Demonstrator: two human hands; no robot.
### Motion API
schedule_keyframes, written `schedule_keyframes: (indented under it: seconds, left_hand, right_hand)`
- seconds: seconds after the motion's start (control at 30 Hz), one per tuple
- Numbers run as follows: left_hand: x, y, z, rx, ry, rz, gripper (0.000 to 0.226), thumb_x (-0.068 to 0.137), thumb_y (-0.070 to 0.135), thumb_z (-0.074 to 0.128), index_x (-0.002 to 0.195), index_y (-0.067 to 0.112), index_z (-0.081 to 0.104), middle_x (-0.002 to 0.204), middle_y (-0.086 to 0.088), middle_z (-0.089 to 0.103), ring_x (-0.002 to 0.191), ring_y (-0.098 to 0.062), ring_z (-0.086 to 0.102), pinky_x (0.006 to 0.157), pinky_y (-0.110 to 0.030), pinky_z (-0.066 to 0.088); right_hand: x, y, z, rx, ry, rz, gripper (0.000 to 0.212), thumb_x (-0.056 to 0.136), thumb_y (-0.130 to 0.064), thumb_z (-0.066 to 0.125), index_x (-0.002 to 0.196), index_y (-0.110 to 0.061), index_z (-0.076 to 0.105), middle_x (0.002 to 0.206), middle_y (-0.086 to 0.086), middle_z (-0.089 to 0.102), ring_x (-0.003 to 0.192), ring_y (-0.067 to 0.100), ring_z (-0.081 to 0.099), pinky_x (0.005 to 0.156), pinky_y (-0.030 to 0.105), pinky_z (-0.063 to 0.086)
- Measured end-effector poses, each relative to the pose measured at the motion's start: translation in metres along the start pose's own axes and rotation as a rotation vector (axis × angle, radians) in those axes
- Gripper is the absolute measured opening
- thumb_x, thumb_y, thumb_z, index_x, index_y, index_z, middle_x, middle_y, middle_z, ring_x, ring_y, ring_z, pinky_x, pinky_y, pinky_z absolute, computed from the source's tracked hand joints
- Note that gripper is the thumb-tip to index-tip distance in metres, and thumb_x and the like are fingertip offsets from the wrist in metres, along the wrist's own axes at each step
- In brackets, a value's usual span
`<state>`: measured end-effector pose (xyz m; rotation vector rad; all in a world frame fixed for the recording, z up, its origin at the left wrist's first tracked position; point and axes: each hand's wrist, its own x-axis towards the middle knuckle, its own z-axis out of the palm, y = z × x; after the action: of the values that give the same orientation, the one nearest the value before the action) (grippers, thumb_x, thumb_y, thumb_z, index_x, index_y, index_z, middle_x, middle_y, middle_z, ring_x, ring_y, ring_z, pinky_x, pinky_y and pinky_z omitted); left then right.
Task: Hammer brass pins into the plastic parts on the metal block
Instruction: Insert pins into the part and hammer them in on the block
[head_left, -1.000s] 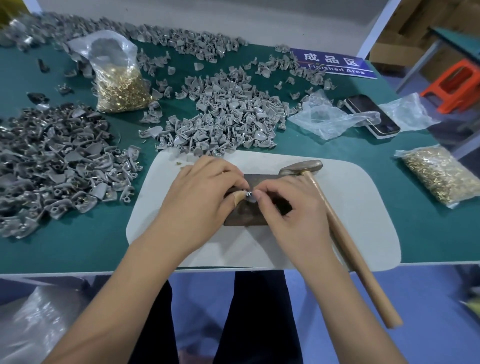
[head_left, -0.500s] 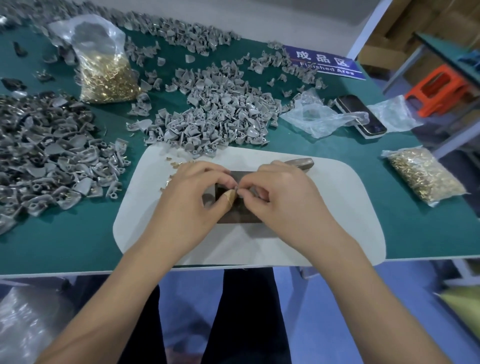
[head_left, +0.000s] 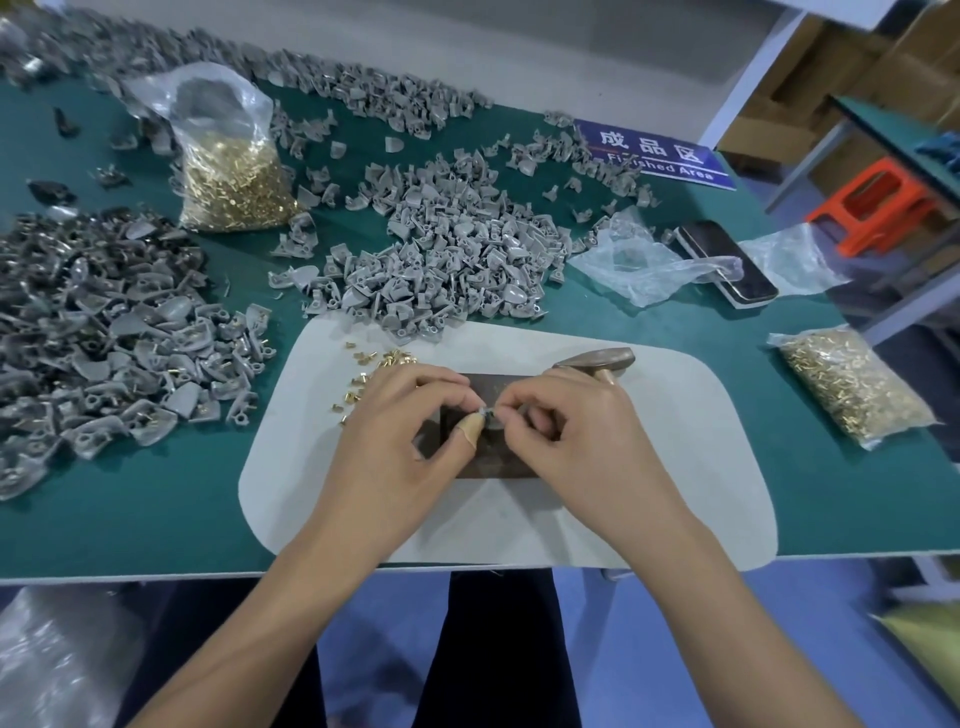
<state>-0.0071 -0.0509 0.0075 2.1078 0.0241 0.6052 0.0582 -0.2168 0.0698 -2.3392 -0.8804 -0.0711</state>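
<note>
1. Seating a pin looks to be the step in hand: both hands meet over the metal block (head_left: 483, 460), fingertips pinched together on one small grey plastic part (head_left: 488, 412) at the block's centre.
2. Left hand (head_left: 400, 431) grips from 9 o'clock, its bandaged thumb tip pressed to the part; right hand (head_left: 582, 431) pinches from 3 o'clock with thumb and forefinger. Whether a brass pin is already in those fingers is too small to tell.
3. To do this well, I would set the pin upright in its hole and lay the part flat on the block before letting go, so the first blow drives it straight and not sideways.
4. Keep the fingers low on the part and clear of the pin head before striking.
5. The hammer (head_left: 597, 361) lies untouched at 1 o'clock of the block, its head just beyond the right hand's knuckles, so it is close to reach.
6. The block is dark, flat and rectangular, resting mid-way on a white mat (head_left: 649, 519) on the green bench (head_left: 156, 519).
7. Loose brass pins (head_left: 374, 371) are scattered on the mat at 10 o'clock of the block, beside the left hand.
8. Grey parts are small, curved and shell-like; one heap (head_left: 441, 270) sits at 12 o'clock, and another pile (head_left: 93, 338) at 9 o'clock shows brass among the parts.
</note>
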Motion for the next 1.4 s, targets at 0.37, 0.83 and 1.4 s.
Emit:
schedule_keyframes:
  seconds: [0.37,0.83,1.4]
  left_hand:
    - [0.000,-0.003,0.000,-0.007,0.038,0.036,0.009,0.089,0.017,0.069,0.097,0.020,0.072,0.105,0.010,0.064,0.108,-0.011,0.057,0.096,-0.026,0.042]
    - [0.001,-0.004,0.000,0.022,-0.002,0.055,0.006,0.095,0.021,0.067,0.099,0.019,0.068,0.103,0.008,0.067,0.106,-0.021,0.058,0.097,-0.041,0.044]
    - [0.000,-0.005,0.000,0.085,0.014,0.037,0.009,0.092,0.026,0.069,0.096,0.020,0.073,0.100,0.010,0.070,0.103,-0.023,0.059,0.092,-0.049,0.044]
  right_hand:
    - [0.008,-0.007,-0.002,-0.079,-0.080,-0.093,0.009,0.088,-0.010,0.074,0.081,-0.016,0.074,0.061,-0.010,0.040,0.066,0.014,0.045,0.065,0.030,0.037]
    - [-0.005,0.008,0.017,0.291,0.081,0.090,0.015,0.088,-0.011,0.074,0.077,-0.020,0.078,0.057,0.000,0.054,0.059,0.003,0.043,0.061,0.018,0.034]
    - [-0.010,-0.006,0.022,-0.198,0.185,0.059,0.014,0.090,-0.036,0.067,0.079,-0.033,0.075,0.059,-0.015,0.050,0.083,0.017,0.058,0.090,0.045,0.033]
